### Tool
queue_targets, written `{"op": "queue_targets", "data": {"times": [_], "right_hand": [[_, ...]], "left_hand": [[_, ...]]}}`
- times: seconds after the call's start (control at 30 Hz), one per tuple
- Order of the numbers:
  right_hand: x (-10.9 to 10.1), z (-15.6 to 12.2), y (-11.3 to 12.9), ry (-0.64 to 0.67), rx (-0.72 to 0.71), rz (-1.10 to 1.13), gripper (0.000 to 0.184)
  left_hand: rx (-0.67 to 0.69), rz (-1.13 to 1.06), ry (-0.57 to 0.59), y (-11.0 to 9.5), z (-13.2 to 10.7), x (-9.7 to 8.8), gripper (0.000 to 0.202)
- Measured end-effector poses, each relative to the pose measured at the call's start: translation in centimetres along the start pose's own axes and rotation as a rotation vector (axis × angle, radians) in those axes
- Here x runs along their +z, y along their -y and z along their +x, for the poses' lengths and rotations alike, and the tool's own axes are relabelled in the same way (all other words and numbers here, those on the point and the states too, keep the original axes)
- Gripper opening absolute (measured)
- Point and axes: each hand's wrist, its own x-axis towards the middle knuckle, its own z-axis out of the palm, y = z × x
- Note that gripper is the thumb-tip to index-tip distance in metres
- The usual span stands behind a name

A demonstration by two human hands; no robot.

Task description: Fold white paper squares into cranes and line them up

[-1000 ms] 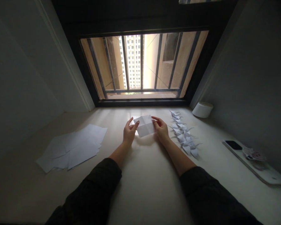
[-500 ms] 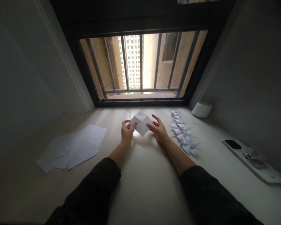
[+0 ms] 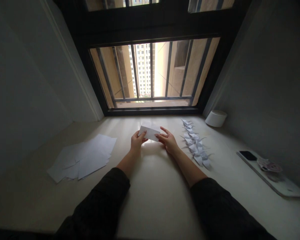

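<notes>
a wide cream desk (image 3: 152, 200) runs from the near edge to a dark-framed window (image 3: 152, 111) on the far side, with vertical metal bars (image 3: 166, 71) across the glass and a pale high-rise building (image 3: 141, 70) beyond them. grey walls close in on both sides of the desk.

on the left of the desk lies a loose, overlapping spread of white paper sheets (image 3: 90, 156). on the right, a long column of folded white origami cranes (image 3: 196, 145) runs from near the window toward the person, the birds packed closely and touching one another. further right, a flat white board (image 3: 283, 188) sits along the wall, carrying a black phone (image 3: 247, 155) and a small patterned item (image 3: 268, 165) too unclear to name. a white cylindrical container (image 3: 216, 118) stands in the far right corner.

two bare forearms reach out from dark sleeves (image 3: 100, 196) at the middle of the desk. a folded white paper rectangle (image 3: 149, 133) is held above the desk, between the hands, tilted slightly and well clear of the cranes. the left hand (image 3: 138, 140) holds its left end, with the thumb on top. the right hand (image 3: 168, 140) is spread fairly wide, with thumb and fingers around the paper's right end, though i cannot tell whether it is gripping.
</notes>
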Motion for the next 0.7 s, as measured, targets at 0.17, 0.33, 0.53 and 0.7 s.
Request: {"op": "queue_targets", "data": {"times": [0.17,0.33,0.53,0.7], "right_hand": [[0.1,-0.2,0.1,-0.014,-0.027,-0.002,0.077],[0.3,-0.5,0.5,-0.051,-0.030,0.040,0.070],[0.5,-0.7,0.7,-0.057,-0.022,0.104,0.070],[1.0,-0.7,0.2,-0.035,-0.015,0.120,0.079]], "left_hand": [[0.017,0.075,0.064,-0.4,0.2,-0.6,0.043],[-0.070,0.038,0.101,-0.8,0.4,-1.0,0.041],[-0.068,0.061,0.146,-1.2,0.1,-1.2,0.041],[-0.032,0.067,0.126,-0.7,0.2,-1.1,0.056]]}}
